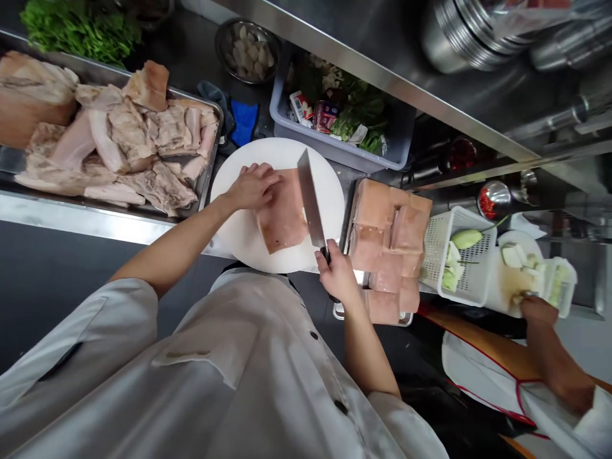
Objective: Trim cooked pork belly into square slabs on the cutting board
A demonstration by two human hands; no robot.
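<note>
A: What are the hands doing?
B: The left hand point(257, 185) lies palm down on the slab of meat point(283, 223), fingers slightly bent, not gripped around it. The right hand point(338, 273) is closed around the handle of the big knife point(310, 201).
A: Where's the blade?
B: At the slab's right edge, pointing away from the body.
A: And the slab?
B: On the round white board point(239, 239), skin side up.
A: What's around the board?
B: To the right, square meat pieces point(382, 271) on a tray point(405, 320). To the left, a long tray point(210, 162) of loose meat chunks point(129, 137). Beyond the board, a blue cloth point(244, 121), a metal bowl point(220, 48) and a grey tub point(335, 145) with greens and packets.
A: Anything farther right?
B: A white basket point(478, 268), then another person's hand point(539, 310) at a smaller board point(507, 284).
</note>
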